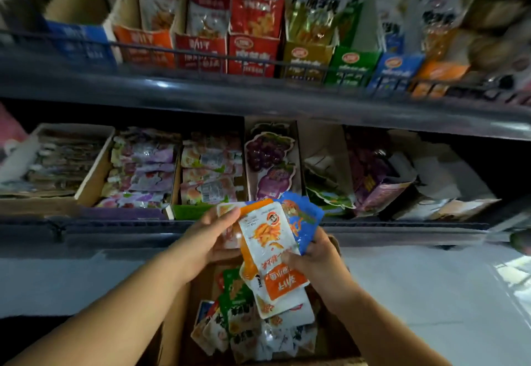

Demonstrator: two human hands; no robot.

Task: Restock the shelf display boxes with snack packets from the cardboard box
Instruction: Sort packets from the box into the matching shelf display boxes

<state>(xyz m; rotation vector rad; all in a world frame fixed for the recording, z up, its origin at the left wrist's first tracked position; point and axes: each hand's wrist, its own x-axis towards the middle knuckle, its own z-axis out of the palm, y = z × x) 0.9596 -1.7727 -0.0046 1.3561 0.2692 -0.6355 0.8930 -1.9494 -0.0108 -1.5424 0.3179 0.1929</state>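
The head camera looks down on the cardboard box (pixel 339 337), which stands open on the floor in front of the shelves. Many loose snack packets (pixel 253 325) in green, white and orange lie inside it.

Just above the box, both hands hold a small fan of packets. The left hand (pixel 212 239) grips the fan from its left side with curled fingers. The right hand (pixel 319 265) pinches the lower part, with the thumb on the front orange packet (pixel 270 239). A blue packet (pixel 301 216) shows behind it.

The step in hand seems to be the sorting of one handful by colour before it is placed. The next move probably calls for separating one colour and lifting it to the matching display box. The orange display box (pixel 143 46), high above the box and to the left, seems a good match. A blue display box (pixel 393 72) stands high and to the right. The packets are thin and slippery, so a firm pinch is needed.

Directly beyond the box is the lower shelf (pixel 258 227), with open trays of other sweets. The upper shelf (pixel 258 90) above it has a dark wire rail. The floor (pixel 431 294) beside the box is pale, and the room is rather dim.
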